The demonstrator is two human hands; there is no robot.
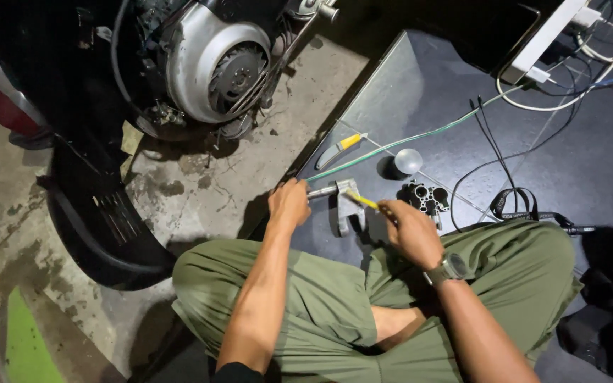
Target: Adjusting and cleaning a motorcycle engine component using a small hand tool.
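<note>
Left hand (289, 202): centre of frame, fingers clenched around the shaft end of a grey metal bracket part (345, 202), holding it against the dark mat (576, 163).

Right hand (411, 230): just right of centre, fingers grasping a thin yellow-handled tool (363, 201), whose tip meets the bracket part. Wristwatch (448, 269) on that wrist.

Black multi-hole metal block (426, 198): on the mat, just right of the tool.

Small pale round knob (408, 161): above the block, apart from it.

Yellow-handled knife (340, 148): upper centre, near the mat's left edge.

Green cable (420, 136): runs diagonally across the mat toward a white power strip (544, 39) at upper right.

Scooter engine with silver fan cover (211, 67): upper left, on the stained concrete floor (200, 191).

Olive trousers (321, 298): lower centre, legs crossed.
</note>
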